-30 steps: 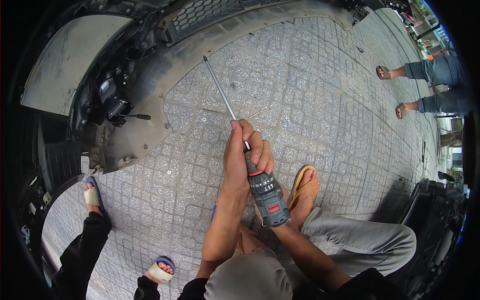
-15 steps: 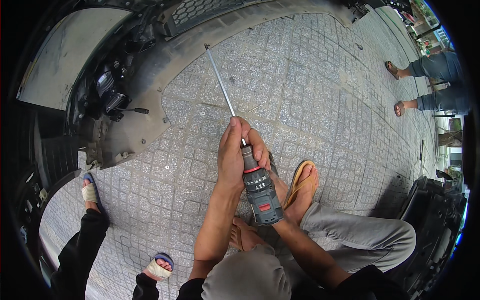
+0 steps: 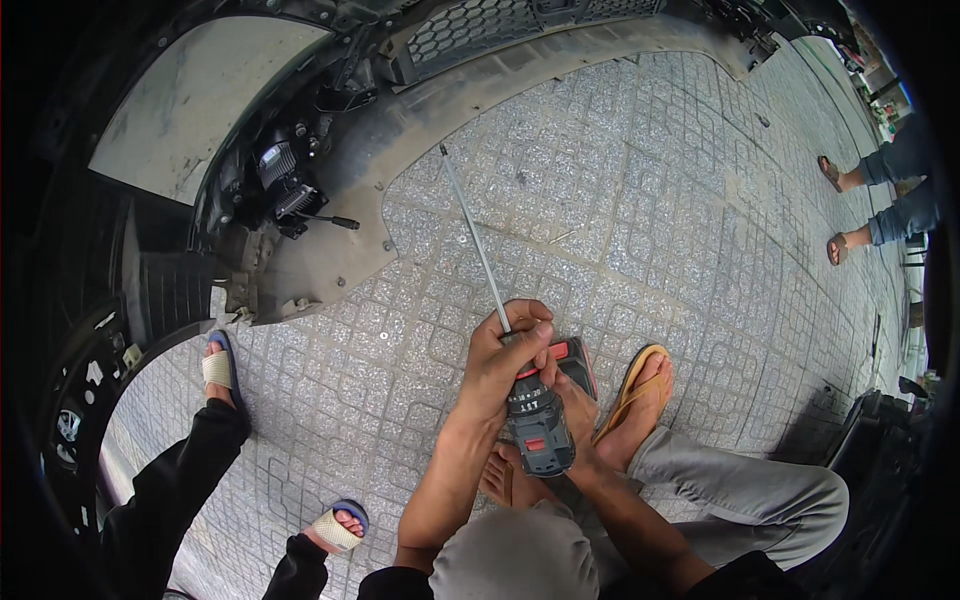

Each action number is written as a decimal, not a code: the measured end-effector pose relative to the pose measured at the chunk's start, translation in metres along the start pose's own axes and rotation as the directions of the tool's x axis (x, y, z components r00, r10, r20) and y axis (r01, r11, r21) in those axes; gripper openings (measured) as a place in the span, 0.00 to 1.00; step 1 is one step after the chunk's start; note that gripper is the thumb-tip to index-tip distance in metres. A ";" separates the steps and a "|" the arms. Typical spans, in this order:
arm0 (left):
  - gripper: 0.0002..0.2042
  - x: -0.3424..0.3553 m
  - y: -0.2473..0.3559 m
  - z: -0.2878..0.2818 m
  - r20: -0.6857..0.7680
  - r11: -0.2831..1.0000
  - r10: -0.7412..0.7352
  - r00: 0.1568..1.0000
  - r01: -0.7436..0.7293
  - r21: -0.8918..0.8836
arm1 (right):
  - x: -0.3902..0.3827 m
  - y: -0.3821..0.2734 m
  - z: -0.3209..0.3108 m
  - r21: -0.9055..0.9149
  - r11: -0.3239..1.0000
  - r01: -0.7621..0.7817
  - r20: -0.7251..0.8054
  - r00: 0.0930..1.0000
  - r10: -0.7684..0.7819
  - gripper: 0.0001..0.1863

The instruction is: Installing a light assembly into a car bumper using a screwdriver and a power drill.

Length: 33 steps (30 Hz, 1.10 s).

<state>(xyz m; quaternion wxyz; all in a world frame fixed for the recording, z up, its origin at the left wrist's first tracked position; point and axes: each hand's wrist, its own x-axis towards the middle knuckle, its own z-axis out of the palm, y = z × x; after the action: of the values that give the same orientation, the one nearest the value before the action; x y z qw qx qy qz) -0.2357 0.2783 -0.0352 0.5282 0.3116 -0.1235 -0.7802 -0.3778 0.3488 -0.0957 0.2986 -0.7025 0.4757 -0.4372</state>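
A dark grey cordless drill (image 3: pixel 541 440) with red accents is held in front of my bent knee, its body tilted. From its chuck a long silver driver bit (image 3: pixel 474 226) points up and left over the paving, with a dark tip. My left hand (image 3: pixel 497 362) is closed around the chuck end at the base of the bit, thumb and fingers curled. Partly hidden behind the drill, my right hand (image 3: pixel 577 405) wraps the handle. The red and black battery (image 3: pixel 575 362) shows beyond the fingers.
A large dark vehicle bumper (image 3: pixel 400 118) with a honeycomb grille (image 3: pixel 480 38) curves across the upper left; a black lever part (image 3: pixel 342 222) hangs from it. One person's sandalled foot (image 3: pixel 217 370) stands at left, another person's (image 3: pixel 838 247) at far right. A black part (image 3: pixel 850 440) lies at right.
The view has shifted, so the bumper sits farther right. The drill has turned, bringing its battery into sight. My left fingers have curled in more around the bit's base.
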 end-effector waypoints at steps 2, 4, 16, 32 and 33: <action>0.11 -0.005 0.007 -0.001 -0.073 0.996 -0.013 0.997 0.019 0.082 | 0.001 -0.001 -0.001 0.015 1.000 0.012 0.037 0.999 -0.013 0.20; 0.10 -0.013 0.008 0.004 -0.112 0.995 0.051 0.992 -0.042 0.086 | 0.001 -0.006 0.001 0.013 1.000 0.020 0.067 0.998 -0.021 0.19; 0.27 0.024 0.240 0.000 0.157 -0.168 0.853 0.499 -0.022 0.985 | 0.058 -0.030 0.070 0.368 0.921 -0.132 0.022 0.991 0.133 0.19; 0.56 0.156 0.385 -0.081 0.031 -0.526 0.407 0.913 0.207 0.825 | 0.091 -0.012 0.118 0.298 0.944 -0.143 0.089 0.989 0.121 0.22; 0.57 0.155 0.385 -0.079 0.042 -0.547 0.411 0.911 0.210 0.810 | 0.091 -0.011 0.118 0.299 0.946 -0.125 0.086 0.991 0.104 0.23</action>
<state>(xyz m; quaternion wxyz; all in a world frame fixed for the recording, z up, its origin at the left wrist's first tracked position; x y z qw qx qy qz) 0.0622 -0.0088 0.0492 0.0723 0.7229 -0.6765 -0.1206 -0.2522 0.2685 -0.1084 0.4442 -0.6341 0.4321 -0.4625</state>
